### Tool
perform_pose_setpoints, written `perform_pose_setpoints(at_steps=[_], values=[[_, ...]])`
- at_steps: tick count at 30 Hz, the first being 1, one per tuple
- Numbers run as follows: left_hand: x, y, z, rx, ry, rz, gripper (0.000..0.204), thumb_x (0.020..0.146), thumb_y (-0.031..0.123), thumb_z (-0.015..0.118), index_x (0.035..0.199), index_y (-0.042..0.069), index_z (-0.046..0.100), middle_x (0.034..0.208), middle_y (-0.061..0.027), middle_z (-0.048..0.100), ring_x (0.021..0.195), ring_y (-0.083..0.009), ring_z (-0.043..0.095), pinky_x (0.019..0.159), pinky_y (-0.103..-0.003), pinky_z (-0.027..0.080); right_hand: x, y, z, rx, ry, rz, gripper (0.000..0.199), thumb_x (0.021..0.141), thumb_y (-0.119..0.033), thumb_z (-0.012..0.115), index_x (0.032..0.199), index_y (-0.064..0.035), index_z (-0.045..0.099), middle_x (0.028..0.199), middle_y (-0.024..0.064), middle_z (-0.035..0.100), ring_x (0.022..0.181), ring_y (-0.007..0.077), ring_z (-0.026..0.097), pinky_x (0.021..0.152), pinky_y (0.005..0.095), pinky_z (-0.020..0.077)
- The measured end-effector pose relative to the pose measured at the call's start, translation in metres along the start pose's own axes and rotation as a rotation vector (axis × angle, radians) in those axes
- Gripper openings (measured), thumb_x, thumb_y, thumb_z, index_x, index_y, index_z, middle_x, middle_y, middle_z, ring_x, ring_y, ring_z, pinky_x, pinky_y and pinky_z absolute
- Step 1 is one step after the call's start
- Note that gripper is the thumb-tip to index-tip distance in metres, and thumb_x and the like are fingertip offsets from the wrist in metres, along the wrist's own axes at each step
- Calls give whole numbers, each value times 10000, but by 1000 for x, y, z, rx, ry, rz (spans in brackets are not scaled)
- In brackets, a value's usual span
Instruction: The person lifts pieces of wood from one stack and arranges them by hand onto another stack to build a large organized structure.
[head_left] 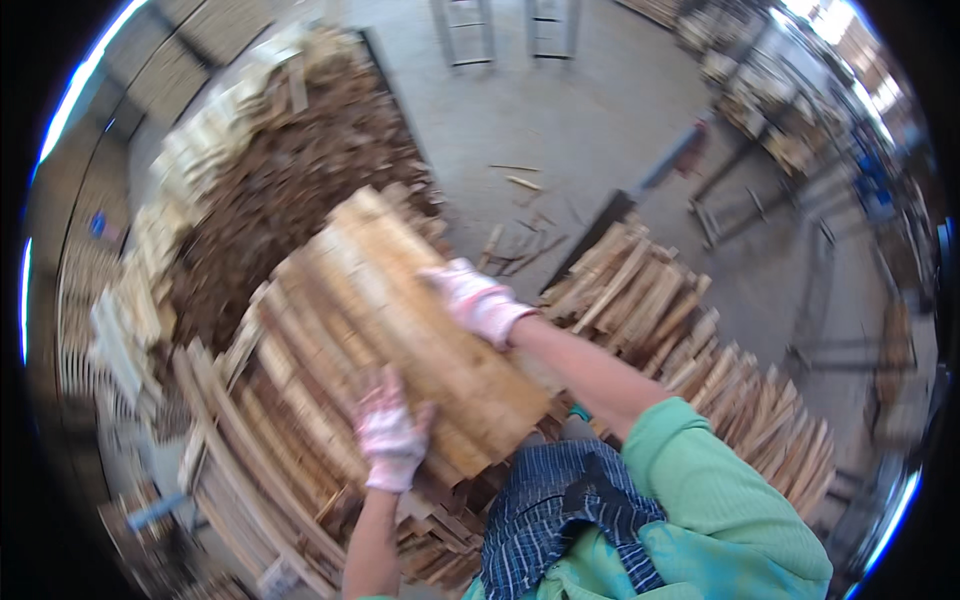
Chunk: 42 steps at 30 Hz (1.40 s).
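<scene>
A timber workshop is indicated — wooden boards (385,260) are stacked in long rows. Wood scraps (523,183) are strewn over a grey floor (600,120), where metal frames (473,62) are stood.

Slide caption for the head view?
Left hand and right hand, both gloved, on pale wooden boards; piled wood strips lie to the right.

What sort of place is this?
Most likely a woodworking shop: wooden boards lie stacked near the centre, a long pile of wooden strips extends to the right, and loose wood scraps lie on the grey floor.
</scene>
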<state>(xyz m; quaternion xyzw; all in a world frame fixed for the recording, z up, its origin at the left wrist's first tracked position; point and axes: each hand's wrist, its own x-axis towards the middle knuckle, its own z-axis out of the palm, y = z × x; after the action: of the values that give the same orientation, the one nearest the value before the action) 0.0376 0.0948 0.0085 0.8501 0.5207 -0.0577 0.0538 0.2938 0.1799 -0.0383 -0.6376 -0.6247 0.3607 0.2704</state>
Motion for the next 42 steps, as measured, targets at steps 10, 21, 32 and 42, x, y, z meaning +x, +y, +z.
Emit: perform_pose_setpoints(at_steps=[10, 21, 32, 42], values=[[72, 12, 17, -157, 320, -47, 576, 1028, 400, 530, 1448, 8, 485, 1501, -267, 407, 1390, -418, 379, 1142, -495, 320, -138, 108, -60, 322, 760, 40, 455, 920, -103, 629, 1366, -78, 545, 1069, 185, 607, 943, 338, 626, 861, 421, 538], [100, 54, 15, -72, 52, -34, 790, 1043, 595, 301, 1544, -15, 278, 1592, -260, 267, 1456, -435, 229, 1216, -559, 176, -339, 519, 234, 609, 338, 1333, 401, 887, -222, 572, 1235, -33, 629, 1287, 226, 635, 1230, 378, 585, 1044, 414, 455], [148, 96, 91, 132, 101, 19, 753, 1038, 569, 332, 1531, 0, 310, 1569, -254, 305, 1429, -435, 270, 1202, -557, 205, -305, 715, 199, 401, 685, 1657, 945, 885, -445, 660, 1611, -168, 122, 1542, 311, 322, 1380, 487, 402, 1134, 503, 374], [162, 106, 121, 207, 97, 14, 720, 1034, 545, 360, 1520, 14, 338, 1548, -248, 339, 1405, -436, 307, 1189, -555, 231, -315, 829, 169, 377, 559, 1576, 941, 876, -541, 703, 1556, -54, 272, 1549, 241, 386, 1428, 390, 395, 1152, 474, 372]])
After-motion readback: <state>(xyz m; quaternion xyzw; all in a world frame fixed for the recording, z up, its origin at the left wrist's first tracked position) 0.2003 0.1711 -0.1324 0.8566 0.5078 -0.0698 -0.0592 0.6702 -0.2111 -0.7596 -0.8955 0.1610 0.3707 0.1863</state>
